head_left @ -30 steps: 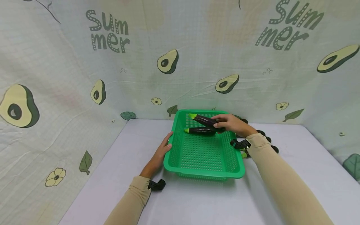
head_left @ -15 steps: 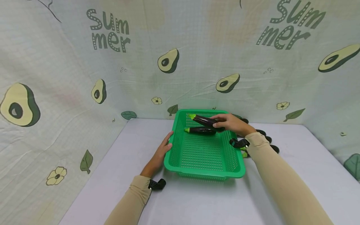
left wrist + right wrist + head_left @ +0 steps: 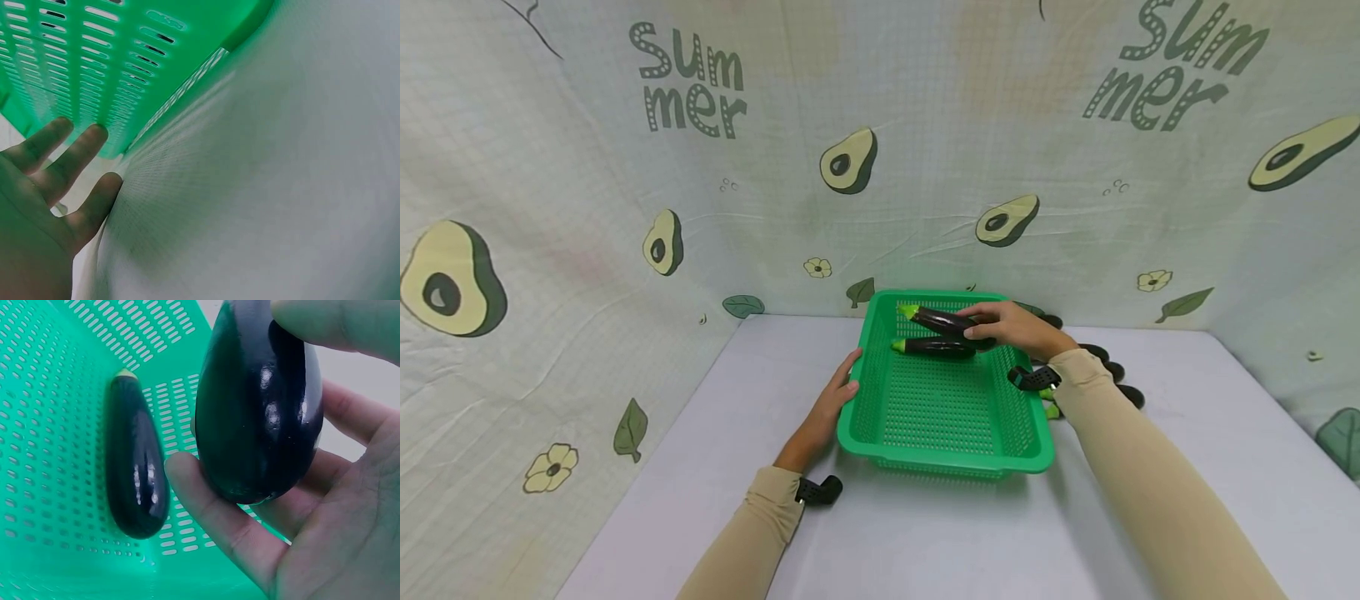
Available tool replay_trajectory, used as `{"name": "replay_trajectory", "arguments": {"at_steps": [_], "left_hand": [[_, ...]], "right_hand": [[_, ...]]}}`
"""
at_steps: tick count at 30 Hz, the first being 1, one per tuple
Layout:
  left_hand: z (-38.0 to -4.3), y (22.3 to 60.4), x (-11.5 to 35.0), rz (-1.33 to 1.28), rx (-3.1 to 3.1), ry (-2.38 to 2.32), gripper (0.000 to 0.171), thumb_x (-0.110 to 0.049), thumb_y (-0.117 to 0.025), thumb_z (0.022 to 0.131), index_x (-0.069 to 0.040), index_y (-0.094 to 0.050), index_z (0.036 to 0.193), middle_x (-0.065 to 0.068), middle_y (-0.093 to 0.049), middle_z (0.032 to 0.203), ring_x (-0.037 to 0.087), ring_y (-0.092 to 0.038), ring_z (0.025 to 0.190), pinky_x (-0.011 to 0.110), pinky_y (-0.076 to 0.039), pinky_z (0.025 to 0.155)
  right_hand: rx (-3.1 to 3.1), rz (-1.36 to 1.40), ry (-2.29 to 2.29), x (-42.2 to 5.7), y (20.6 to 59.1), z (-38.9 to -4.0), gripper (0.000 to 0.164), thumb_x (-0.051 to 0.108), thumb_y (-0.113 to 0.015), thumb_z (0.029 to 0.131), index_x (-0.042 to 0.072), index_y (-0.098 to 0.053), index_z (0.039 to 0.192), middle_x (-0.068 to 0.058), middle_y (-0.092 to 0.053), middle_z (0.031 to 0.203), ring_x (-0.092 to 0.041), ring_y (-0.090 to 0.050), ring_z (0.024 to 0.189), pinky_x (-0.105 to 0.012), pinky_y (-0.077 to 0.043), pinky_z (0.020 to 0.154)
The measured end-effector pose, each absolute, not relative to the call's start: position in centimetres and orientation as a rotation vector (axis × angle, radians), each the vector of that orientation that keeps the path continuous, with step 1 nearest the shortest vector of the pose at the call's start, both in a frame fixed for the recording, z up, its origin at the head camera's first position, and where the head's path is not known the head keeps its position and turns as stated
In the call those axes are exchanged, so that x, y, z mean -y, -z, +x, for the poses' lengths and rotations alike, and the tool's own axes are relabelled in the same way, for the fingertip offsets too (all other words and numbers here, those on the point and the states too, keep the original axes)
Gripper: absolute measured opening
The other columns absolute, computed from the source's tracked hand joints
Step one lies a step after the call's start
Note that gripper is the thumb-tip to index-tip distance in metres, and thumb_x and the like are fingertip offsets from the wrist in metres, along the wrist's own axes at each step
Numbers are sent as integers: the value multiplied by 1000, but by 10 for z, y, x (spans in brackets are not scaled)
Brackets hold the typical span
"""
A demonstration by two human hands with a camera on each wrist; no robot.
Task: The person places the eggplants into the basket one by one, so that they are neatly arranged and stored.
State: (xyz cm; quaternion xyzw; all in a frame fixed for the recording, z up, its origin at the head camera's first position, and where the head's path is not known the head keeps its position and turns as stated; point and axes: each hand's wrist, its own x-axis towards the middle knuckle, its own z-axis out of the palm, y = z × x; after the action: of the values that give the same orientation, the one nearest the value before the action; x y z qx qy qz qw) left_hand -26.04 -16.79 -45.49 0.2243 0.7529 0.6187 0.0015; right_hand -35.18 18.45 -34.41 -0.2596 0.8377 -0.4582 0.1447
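My right hand [image 3: 1018, 327] grips a dark purple eggplant [image 3: 942, 321] near its blunt end, its green stem pointing left. It hangs over the back part of a green perforated plastic basket [image 3: 947, 465]. Below it a second eggplant [image 3: 934, 348] lies in the basket, also stem to the left. In the right wrist view, thumb and fingers wrap the held eggplant [image 3: 259, 419], beside the lying one [image 3: 136, 465]. My left hand [image 3: 827, 407] is at the basket's left side, fingers extended. From the left wrist, those fingers [image 3: 81, 156] reach toward the slotted wall [image 3: 94, 56].
Several more eggplants [image 3: 1131, 396] lie on the white table [image 3: 925, 533] right of the basket, partly hidden by my right arm. A patterned cloth [image 3: 925, 167] with avocado prints hangs behind the table and along its sides.
My right hand has shifted slightly left with the eggplant over the basket. The left hand and the lying eggplant stay in place.
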Motion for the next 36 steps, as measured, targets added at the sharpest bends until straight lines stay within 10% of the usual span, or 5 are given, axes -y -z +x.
{"name": "replay_trajectory", "arguments": {"at_steps": [36], "left_hand": [[-260,456,168,696,-2364,-1941,60,-32,-34,107,-24,-15,163,5,-9,167,28,-12,150,58,-14,115]], "right_hand": [[-2467,-637,1086,-151,358,-370,54,21,-73,94,3,-56,141,-20,-49,146,-37,-55,124,-46,-52,90]]}}
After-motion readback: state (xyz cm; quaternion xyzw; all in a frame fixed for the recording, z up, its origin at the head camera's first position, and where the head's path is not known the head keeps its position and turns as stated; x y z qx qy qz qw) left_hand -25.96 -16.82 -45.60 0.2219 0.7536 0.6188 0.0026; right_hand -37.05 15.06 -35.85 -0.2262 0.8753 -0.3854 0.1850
